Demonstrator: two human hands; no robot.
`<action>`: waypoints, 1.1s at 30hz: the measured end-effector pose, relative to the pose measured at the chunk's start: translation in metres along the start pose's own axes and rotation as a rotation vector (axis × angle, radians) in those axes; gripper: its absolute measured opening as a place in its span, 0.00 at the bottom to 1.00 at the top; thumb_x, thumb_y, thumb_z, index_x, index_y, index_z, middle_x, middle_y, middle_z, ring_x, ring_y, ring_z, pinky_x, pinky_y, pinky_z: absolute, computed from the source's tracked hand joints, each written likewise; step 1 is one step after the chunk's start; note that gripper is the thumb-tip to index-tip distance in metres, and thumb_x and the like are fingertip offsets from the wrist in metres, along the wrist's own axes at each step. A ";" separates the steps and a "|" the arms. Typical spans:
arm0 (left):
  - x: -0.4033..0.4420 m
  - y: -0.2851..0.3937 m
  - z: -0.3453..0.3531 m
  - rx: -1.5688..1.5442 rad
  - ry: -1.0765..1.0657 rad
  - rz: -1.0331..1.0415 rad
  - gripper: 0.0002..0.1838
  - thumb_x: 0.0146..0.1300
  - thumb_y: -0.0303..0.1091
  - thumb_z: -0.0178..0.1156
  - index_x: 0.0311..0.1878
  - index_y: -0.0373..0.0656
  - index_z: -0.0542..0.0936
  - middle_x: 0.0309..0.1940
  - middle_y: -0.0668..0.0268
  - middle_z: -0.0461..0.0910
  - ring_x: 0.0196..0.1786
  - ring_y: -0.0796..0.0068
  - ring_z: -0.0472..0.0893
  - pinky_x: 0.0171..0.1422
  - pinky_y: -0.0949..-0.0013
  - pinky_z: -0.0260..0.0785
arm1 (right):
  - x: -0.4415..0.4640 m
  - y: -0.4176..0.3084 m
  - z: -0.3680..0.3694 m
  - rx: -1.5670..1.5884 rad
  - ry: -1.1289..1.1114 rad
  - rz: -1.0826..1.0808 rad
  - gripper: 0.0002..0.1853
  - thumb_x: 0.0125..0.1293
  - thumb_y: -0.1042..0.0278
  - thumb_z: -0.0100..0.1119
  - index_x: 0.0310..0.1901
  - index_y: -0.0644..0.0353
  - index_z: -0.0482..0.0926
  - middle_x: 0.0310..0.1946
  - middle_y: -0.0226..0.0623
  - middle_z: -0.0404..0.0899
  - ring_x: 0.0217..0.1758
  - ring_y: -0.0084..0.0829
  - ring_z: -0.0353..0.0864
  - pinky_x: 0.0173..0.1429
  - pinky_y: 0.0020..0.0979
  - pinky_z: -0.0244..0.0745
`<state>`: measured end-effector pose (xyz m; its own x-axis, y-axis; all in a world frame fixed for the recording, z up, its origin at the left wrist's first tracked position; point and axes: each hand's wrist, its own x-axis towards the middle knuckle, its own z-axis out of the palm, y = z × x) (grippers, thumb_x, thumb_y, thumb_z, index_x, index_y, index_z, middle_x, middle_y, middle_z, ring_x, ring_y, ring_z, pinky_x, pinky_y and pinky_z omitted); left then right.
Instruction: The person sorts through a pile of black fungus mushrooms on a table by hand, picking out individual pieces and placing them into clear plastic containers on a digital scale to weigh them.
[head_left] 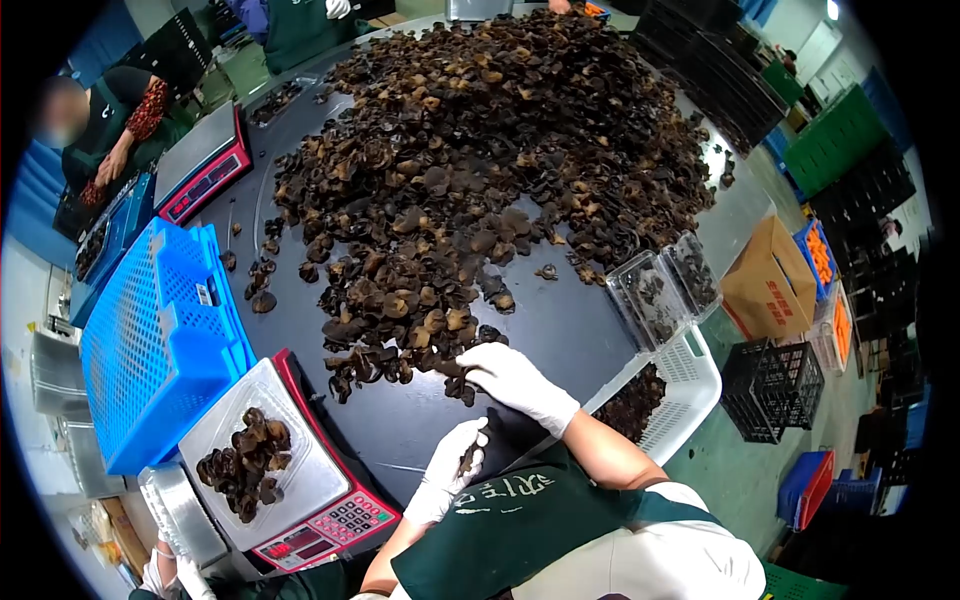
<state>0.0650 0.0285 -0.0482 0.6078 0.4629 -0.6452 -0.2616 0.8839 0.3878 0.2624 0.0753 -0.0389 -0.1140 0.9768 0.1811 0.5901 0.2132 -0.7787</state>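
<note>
A large heap of dark brown wood ear mushrooms (480,150) covers much of the grey table (560,330), with its near edge close to my hands. My right hand (520,388), in a white glove, is at that edge, its fingers closed on a wood ear mushroom (457,388). Lower and to the left, my left hand (452,468), also gloved, is curled with a small dark piece showing between thumb and fingers. Left of it, a red-edged scale (325,520) carries a small pile of wood ear mushrooms (245,465) on its metal plate.
A blue crate (150,340) stands left. Clear plastic boxes (640,290) and a white basket (700,385) with dark bits are right. Beyond are a cardboard box (770,285) and black crate (770,385). A co-worker (110,130) stands by another scale (205,165); other gloved hands (175,575) show lower left.
</note>
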 end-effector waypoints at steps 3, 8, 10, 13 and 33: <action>0.004 -0.005 -0.005 -0.013 0.042 0.023 0.13 0.70 0.36 0.55 0.53 0.42 0.78 0.32 0.72 0.77 0.21 0.85 0.71 0.20 0.81 0.59 | 0.000 -0.014 -0.026 0.170 0.063 0.234 0.14 0.66 0.63 0.56 0.45 0.64 0.80 0.39 0.45 0.81 0.43 0.44 0.81 0.49 0.35 0.76; 0.002 0.005 0.006 0.071 0.092 0.101 0.12 0.70 0.35 0.55 0.52 0.41 0.78 0.30 0.71 0.78 0.19 0.85 0.70 0.20 0.81 0.59 | -0.021 -0.019 -0.060 0.656 0.059 0.594 0.13 0.70 0.66 0.55 0.45 0.69 0.80 0.29 0.32 0.80 0.29 0.18 0.74 0.36 0.22 0.72; 0.002 0.010 0.010 0.184 0.067 0.190 0.13 0.70 0.34 0.55 0.54 0.40 0.78 0.31 0.70 0.79 0.19 0.85 0.70 0.20 0.80 0.60 | -0.029 -0.025 -0.067 0.693 0.058 0.631 0.13 0.70 0.66 0.55 0.45 0.68 0.80 0.29 0.32 0.80 0.29 0.19 0.75 0.37 0.22 0.72; 0.000 0.020 0.026 0.285 0.084 0.267 0.16 0.70 0.32 0.56 0.58 0.39 0.76 0.34 0.68 0.79 0.19 0.86 0.70 0.21 0.81 0.60 | -0.042 -0.030 -0.066 0.791 0.085 0.632 0.12 0.69 0.67 0.55 0.44 0.69 0.80 0.28 0.32 0.79 0.30 0.19 0.75 0.37 0.23 0.72; -0.004 0.020 0.049 0.385 0.129 0.371 0.08 0.65 0.32 0.62 0.42 0.36 0.80 0.24 0.76 0.74 0.25 0.89 0.67 0.29 0.80 0.60 | -0.052 -0.058 -0.068 0.520 -0.111 0.636 0.13 0.66 0.65 0.57 0.45 0.66 0.82 0.29 0.35 0.82 0.31 0.22 0.77 0.41 0.25 0.74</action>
<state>0.0940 0.0410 -0.0062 0.4240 0.7646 -0.4855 -0.1328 0.5827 0.8018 0.2878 0.0113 0.0377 0.0226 0.9039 -0.4271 0.1271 -0.4263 -0.8956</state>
